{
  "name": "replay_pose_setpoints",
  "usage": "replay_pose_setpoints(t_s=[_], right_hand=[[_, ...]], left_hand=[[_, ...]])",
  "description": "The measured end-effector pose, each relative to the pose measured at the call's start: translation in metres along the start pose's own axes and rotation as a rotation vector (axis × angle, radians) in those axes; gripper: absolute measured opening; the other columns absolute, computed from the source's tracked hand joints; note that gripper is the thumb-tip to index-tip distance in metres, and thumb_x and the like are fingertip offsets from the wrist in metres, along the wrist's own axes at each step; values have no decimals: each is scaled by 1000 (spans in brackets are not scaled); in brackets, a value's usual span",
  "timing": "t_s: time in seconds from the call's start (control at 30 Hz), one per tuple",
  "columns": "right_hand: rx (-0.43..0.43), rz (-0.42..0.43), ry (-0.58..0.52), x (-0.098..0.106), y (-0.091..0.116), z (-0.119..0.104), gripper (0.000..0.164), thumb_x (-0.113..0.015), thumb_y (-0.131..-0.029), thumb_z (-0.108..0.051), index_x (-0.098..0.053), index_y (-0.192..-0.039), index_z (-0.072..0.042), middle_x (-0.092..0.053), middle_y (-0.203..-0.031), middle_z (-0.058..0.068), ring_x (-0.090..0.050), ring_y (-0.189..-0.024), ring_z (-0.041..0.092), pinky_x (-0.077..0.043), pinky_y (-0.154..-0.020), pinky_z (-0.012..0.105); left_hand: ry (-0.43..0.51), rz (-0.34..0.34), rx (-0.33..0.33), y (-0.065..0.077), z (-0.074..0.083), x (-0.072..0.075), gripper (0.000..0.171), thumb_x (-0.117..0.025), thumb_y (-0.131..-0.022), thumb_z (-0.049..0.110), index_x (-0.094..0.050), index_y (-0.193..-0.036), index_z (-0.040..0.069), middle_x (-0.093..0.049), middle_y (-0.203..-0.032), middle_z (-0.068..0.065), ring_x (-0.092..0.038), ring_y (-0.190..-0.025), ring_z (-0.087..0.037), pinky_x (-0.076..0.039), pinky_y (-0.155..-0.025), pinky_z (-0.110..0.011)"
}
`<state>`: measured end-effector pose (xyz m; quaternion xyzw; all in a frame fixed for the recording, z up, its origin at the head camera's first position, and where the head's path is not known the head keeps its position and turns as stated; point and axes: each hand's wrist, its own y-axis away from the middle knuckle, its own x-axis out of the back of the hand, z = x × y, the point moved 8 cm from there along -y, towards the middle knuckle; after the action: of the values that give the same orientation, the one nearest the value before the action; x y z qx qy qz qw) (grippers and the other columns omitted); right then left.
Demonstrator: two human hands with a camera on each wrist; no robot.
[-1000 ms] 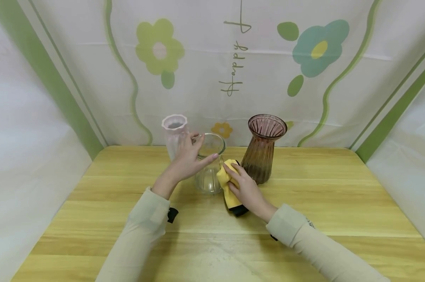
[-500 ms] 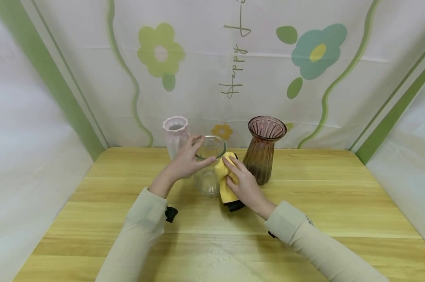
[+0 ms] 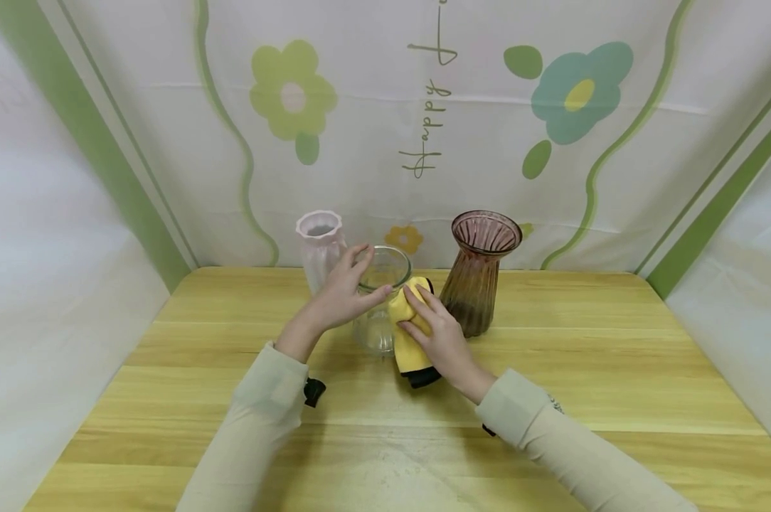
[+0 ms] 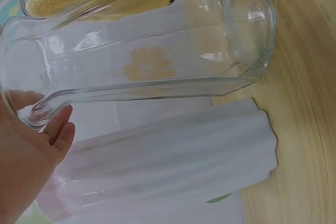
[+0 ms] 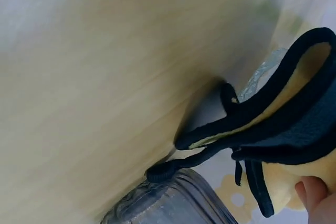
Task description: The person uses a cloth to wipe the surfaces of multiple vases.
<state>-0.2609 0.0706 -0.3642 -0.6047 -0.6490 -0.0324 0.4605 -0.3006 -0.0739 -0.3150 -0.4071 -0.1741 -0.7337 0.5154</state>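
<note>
Just in from the middle of the tabletop's (image 3: 584, 377) far edge, the clear glass vase (image 3: 374, 331) stands upright, the left hand (image 3: 341, 290) curved loosely round its neck; the right hand (image 3: 446, 343) grips a soft, light yellow cloth (image 3: 414, 353) at its side. The glass looks stiff, slick and breakable; its narrowed neck seems the surest hold.

Far backdrop: white, creased sheet (image 3: 360, 188) with thin olive-green lettering in a handwritten style.
Readable word: "Happy" (image 3: 427, 131), turned sideways, running upward from its capital H, between the yellow-green flower print (image 3: 292, 97) on the left and the teal flower print (image 3: 580, 94) on the right.
Lettering above it (image 3: 438, 51): cut off, unreadable.
Left white side sheet (image 3: 46, 213): faint marks (image 3: 4, 97), too pale to read.
</note>
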Motion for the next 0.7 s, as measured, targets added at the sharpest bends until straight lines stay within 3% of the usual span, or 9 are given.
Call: replay_pose_setpoints(t_s=[0.2,0.43,0.7], right_hand=[[31,-7,49,-2,4,3,57,-70,-84,-9,-51,-138,-6,-51,-138,23,-62,-112,37,-56,-84,39],[30,-99,141,-7,14,13,56,-70,-83,-9,-53,-136,-5,-54,-134,23,-61,-113,38,-54,-88,42],[86,-74,132,-4,11,9,56,-70,-83,-7,-52,-136,-5,-54,-134,25,-60,-115,39,-55,-88,42]], left_hand=[[7,15,20,-2,-3,-1,91,-62,-88,47,-15,-152,2,-12,-159,-17,-20,-145,-40,-27,-113,-59],[46,45,49,-2,-5,-2,101,-69,-83,49,-12,-153,3,-5,-159,-19,-14,-146,-41,-26,-113,-61],[36,79,44,-2,-4,2,94,-68,-85,45,-19,-151,-1,-17,-155,-21,-26,-142,-40,-31,-112,-56]])
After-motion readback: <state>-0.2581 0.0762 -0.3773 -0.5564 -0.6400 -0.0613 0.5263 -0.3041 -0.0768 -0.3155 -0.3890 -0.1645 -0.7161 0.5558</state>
